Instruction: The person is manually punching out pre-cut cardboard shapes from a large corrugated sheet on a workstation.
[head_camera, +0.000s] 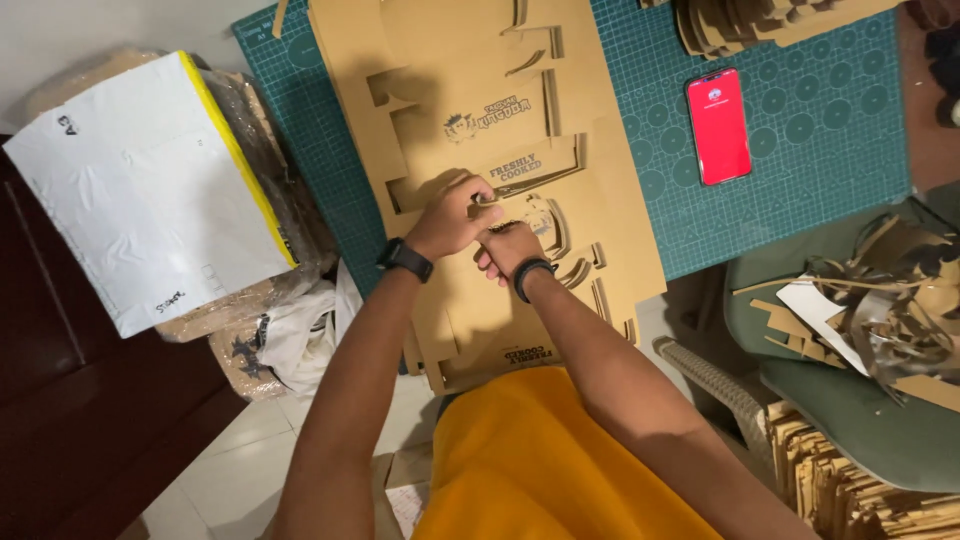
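A large die-cut brown cardboard sheet (470, 90) lies on a green cutting mat (800, 150). Both my hands meet over the sheet's middle. My left hand (452, 215), with a black watch on the wrist, is closed on a small cut-out piece of the cardboard. My right hand (508, 247), wearing a dark wristband, is curled right beside it and pinches the same spot of the sheet. What lies between the fingers is mostly hidden.
A red-screened phone (718, 125) lies on the mat to the right. A white wrapped package (150, 190) rests at the left. Cardboard scraps (890, 300) pile on a green chair at right, with stacked cardboard sheets (850, 480) below and more cut pieces (760, 25) at the top.
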